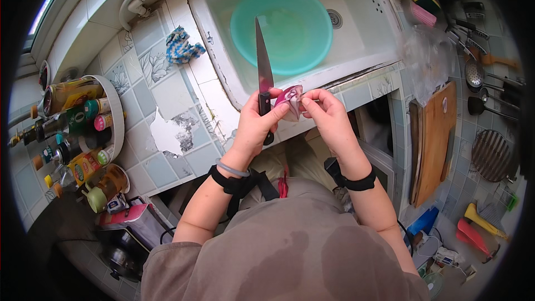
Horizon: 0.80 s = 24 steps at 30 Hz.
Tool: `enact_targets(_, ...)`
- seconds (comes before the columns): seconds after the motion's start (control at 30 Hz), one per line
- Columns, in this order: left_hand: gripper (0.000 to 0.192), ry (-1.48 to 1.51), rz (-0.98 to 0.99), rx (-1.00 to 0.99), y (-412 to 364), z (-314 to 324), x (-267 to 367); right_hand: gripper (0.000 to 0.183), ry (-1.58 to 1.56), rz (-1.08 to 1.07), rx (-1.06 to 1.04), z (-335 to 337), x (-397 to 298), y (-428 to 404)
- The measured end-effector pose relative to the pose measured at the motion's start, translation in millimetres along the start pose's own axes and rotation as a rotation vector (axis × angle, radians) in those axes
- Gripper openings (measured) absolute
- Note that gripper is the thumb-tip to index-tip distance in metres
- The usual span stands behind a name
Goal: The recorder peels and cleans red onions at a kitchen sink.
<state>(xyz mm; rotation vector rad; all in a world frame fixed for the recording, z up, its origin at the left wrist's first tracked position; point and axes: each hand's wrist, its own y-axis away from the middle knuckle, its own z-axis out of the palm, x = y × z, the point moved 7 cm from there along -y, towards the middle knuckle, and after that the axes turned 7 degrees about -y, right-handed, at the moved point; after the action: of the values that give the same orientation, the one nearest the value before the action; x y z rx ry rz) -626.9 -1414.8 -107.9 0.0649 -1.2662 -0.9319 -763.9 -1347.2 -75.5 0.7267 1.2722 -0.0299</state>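
Note:
My left hand (pixel 257 119) grips the black handle of a kitchen knife (pixel 263 56), whose blade points away from me over the edge of a green plastic basin (pixel 284 29). The thumb of the same hand presses on a piece of red onion (pixel 288 99), purple outside and pale inside. At the onion's right side, my right hand (pixel 319 108) pinches its edge between thumb and fingertips. Both hands are above the sink's near edge. The basin holds some water and stands in a white sink (pixel 359 29).
A blue and white cloth (pixel 182 46) lies left of the sink. Farther left, a round white tray (pixel 119 121) holds bottles and jars. Wooden cutting boards (pixel 436 142) stand at the right, near a clear plastic bag (pixel 430 58) and hanging utensils. Some counter tiles are broken.

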Motion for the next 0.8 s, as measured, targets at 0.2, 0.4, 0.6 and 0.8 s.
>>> enact_targets(0.2,0.034,-0.042,0.017,-0.010,-4.6,6.3,-3.9,0.013,-0.008,-0.025,0.003,-2.1,-3.2,0.7)
enact_targets(0.4,0.032,0.125,-0.086,-0.050,-8.3,12.4,-10.3,0.014,-0.045,0.007,0.007,-10.6,-6.5,-0.2)
enact_targets(0.6,0.030,0.196,-0.201,-0.096,-9.0,20.8,-21.0,0.013,-0.124,0.026,0.022,-20.2,-8.7,3.1)
enact_targets(0.8,0.028,0.157,-0.216,-0.151,-7.2,39.5,-23.6,0.007,-0.033,-0.067,0.091,-40.4,-4.7,6.3)
